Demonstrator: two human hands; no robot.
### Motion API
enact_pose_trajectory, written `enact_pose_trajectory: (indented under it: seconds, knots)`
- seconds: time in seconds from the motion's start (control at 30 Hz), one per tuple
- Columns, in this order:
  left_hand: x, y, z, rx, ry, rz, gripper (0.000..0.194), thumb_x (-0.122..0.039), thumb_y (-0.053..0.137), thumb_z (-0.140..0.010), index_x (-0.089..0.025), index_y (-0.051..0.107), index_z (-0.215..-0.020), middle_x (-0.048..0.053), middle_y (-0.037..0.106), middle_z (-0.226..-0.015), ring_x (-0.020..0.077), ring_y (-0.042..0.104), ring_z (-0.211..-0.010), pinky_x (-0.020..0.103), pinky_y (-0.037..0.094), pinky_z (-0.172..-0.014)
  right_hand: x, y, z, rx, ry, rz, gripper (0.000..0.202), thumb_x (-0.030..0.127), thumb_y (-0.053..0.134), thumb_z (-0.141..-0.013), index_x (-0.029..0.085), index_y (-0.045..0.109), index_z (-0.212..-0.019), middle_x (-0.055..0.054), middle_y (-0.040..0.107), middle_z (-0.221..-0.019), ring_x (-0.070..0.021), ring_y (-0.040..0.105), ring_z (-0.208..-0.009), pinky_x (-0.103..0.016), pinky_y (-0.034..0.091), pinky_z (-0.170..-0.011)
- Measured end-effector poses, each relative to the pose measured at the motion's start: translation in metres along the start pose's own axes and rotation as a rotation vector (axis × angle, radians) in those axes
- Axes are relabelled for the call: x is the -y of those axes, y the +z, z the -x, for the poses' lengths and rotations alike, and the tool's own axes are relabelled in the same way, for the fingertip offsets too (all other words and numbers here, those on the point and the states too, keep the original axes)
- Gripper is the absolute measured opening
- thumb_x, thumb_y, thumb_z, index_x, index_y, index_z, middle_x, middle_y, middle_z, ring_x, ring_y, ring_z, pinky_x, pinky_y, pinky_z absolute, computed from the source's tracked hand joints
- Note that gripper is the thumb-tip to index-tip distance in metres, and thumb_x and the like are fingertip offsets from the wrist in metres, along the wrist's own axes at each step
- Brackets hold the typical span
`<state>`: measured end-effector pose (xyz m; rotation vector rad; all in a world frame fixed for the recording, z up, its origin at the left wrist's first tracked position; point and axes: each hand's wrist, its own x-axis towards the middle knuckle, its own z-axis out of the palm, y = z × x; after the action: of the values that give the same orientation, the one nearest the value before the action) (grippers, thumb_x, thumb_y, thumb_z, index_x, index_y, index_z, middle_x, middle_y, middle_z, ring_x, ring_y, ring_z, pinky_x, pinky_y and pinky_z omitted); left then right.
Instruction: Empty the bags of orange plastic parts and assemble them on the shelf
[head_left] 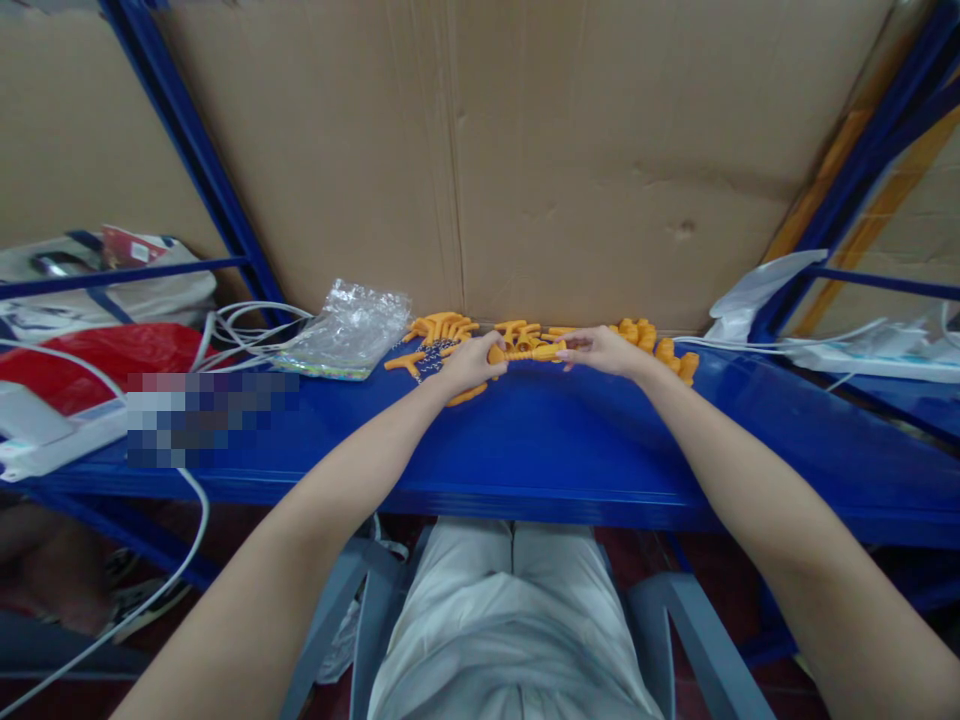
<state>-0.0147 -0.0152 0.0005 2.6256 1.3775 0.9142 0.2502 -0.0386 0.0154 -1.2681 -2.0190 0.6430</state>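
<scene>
Between my two hands, above the blue table, lies a long orange plastic piece (529, 354) with a ribbed middle. My left hand (474, 364) is closed round its left end. The fingers of my right hand (598, 352) pinch its right end. Several orange T-shaped pieces (442, 327) lie behind and left of my left hand, with small black and white bits (429, 362) among them. More orange pieces (517, 332) lie just behind the held one. Beyond my right hand sit several orange rounded parts (666, 352).
Clear plastic bags (352, 330) lie left of the parts. White cables (251, 320), a red bag (112, 360) and a white power strip (67, 440) are farther left. Another power strip (877, 358) is at right. Cardboard (525, 180) stands behind the blue table (525, 460).
</scene>
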Motion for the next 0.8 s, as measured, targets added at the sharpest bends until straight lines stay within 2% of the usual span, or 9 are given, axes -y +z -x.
enact_pose_trajectory:
  seconds: [0.1,0.23,0.33,0.43,0.53,0.6,0.73,0.8]
  knots:
    - [-0.001,-0.002,0.001,-0.016,0.010,0.001,0.024,-0.022,0.066,-0.078,-0.020,0.065,-0.102,-0.002,0.064,-0.071,0.0183,0.061,-0.072,0.027,0.043,-0.070,0.000,0.003,0.000,0.042,0.022,-0.064,0.038,0.055,0.074,-0.085,0.017,0.076,-0.089,-0.006,0.077,-0.078,-0.0190,0.074,-0.075,-0.032,0.061,-0.081]
    - [-0.001,-0.002,0.000,-0.023,0.023,-0.019,0.026,-0.023,0.065,-0.078,-0.020,0.065,-0.104,-0.001,0.067,-0.075,0.0189,0.062,-0.074,0.027,0.043,-0.070,0.003,0.010,0.001,0.032,0.124,-0.182,0.044,0.058,0.064,-0.093,0.016,0.072,-0.088,-0.009,0.078,-0.082,-0.0160,0.074,-0.069,-0.029,0.061,-0.076]
    - [0.000,0.000,-0.001,-0.030,0.033,-0.045,0.027,-0.024,0.066,-0.077,-0.020,0.066,-0.104,0.000,0.067,-0.078,0.0199,0.062,-0.075,0.027,0.043,-0.069,0.005,0.011,0.002,0.024,0.200,-0.231,0.037,0.053,0.061,-0.097,0.017,0.068,-0.099,-0.009,0.077,-0.083,-0.0155,0.073,-0.067,-0.028,0.061,-0.073]
    - [0.002,0.002,-0.002,-0.031,0.034,-0.060,0.028,-0.024,0.066,-0.077,-0.020,0.066,-0.105,0.001,0.067,-0.079,0.0203,0.062,-0.075,0.027,0.042,-0.067,0.004,0.008,0.004,0.066,0.208,-0.275,0.030,0.041,0.068,-0.095,0.020,0.061,-0.115,-0.007,0.078,-0.088,-0.0162,0.074,-0.071,-0.029,0.062,-0.074]
    - [0.002,0.002,-0.002,-0.037,0.036,-0.061,0.028,-0.025,0.066,-0.077,-0.020,0.066,-0.105,0.001,0.067,-0.079,0.0198,0.061,-0.075,0.027,0.041,-0.066,0.001,0.005,0.006,0.081,0.191,-0.297,0.042,0.024,0.077,-0.087,0.022,0.054,-0.122,-0.004,0.078,-0.092,-0.0150,0.075,-0.073,-0.030,0.063,-0.078]
    - [0.002,0.001,-0.002,-0.049,0.043,-0.055,0.028,-0.024,0.066,-0.078,-0.020,0.065,-0.106,0.001,0.068,-0.080,0.0196,0.061,-0.075,0.027,0.042,-0.067,0.001,0.004,0.006,0.078,0.191,-0.314,0.039,0.021,0.076,-0.087,0.022,0.053,-0.118,-0.003,0.078,-0.090,-0.0143,0.074,-0.071,-0.031,0.063,-0.079]
    - [0.001,0.000,-0.002,-0.081,0.079,-0.060,0.028,-0.022,0.065,-0.077,-0.020,0.065,-0.105,0.003,0.070,-0.088,0.0203,0.062,-0.079,0.028,0.043,-0.072,0.005,0.005,0.008,0.107,0.206,-0.386,0.017,0.030,0.070,-0.094,0.018,0.058,-0.098,-0.006,0.076,-0.079,-0.0146,0.073,-0.066,-0.028,0.061,-0.072]
    - [0.002,0.000,-0.002,-0.084,0.085,-0.066,0.028,-0.023,0.065,-0.077,-0.019,0.064,-0.105,0.004,0.069,-0.089,0.0212,0.062,-0.081,0.029,0.044,-0.073,0.007,0.006,0.008,0.122,0.231,-0.399,0.023,0.037,0.064,-0.098,0.017,0.059,-0.088,-0.007,0.075,-0.075,-0.0141,0.071,-0.062,-0.025,0.059,-0.067]
